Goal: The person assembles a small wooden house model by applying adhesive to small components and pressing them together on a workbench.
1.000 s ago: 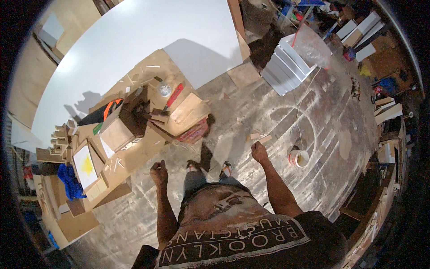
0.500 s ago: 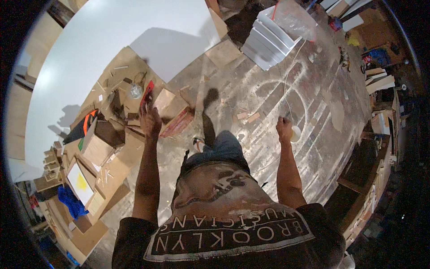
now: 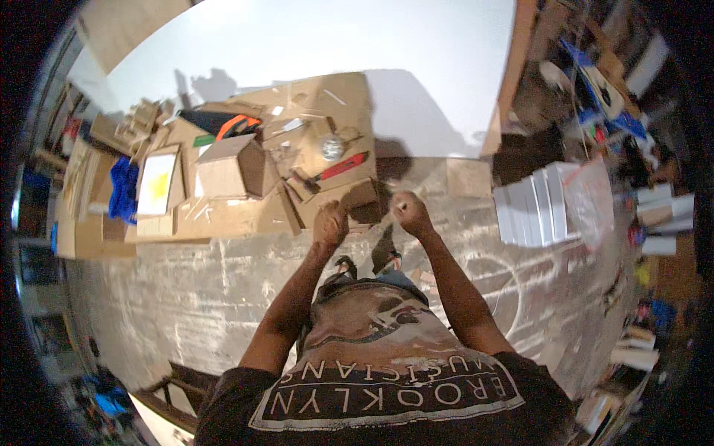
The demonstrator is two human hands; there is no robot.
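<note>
My left hand (image 3: 331, 224) is curled closed near the front edge of the brown board. To its right my right hand (image 3: 411, 213) is also closed, fingers bent inward. The two hands are a short gap apart, and blur hides what either holds, if anything. Just beyond them a long red tool (image 3: 346, 166) with a dark end lies slantwise on the brown board (image 3: 256, 219). Beside it is a small clear, shiny round object (image 3: 331, 149). A brown box-like block (image 3: 362, 195) is behind my hands.
A large white panel (image 3: 320, 37) spans the far side. Left on the board are an angular cardboard-coloured box (image 3: 230, 167), an orange-and-black item (image 3: 238, 126) and a blue cloth (image 3: 123, 189). White stacked panels (image 3: 532, 208) stand at right, beside clear plastic (image 3: 591, 201).
My view and body have turned right, toward the shelves' opposite side cannot be told; the board now lies in front. My hands, wide apart before, have come close together. The left hand is away from the red tool.
</note>
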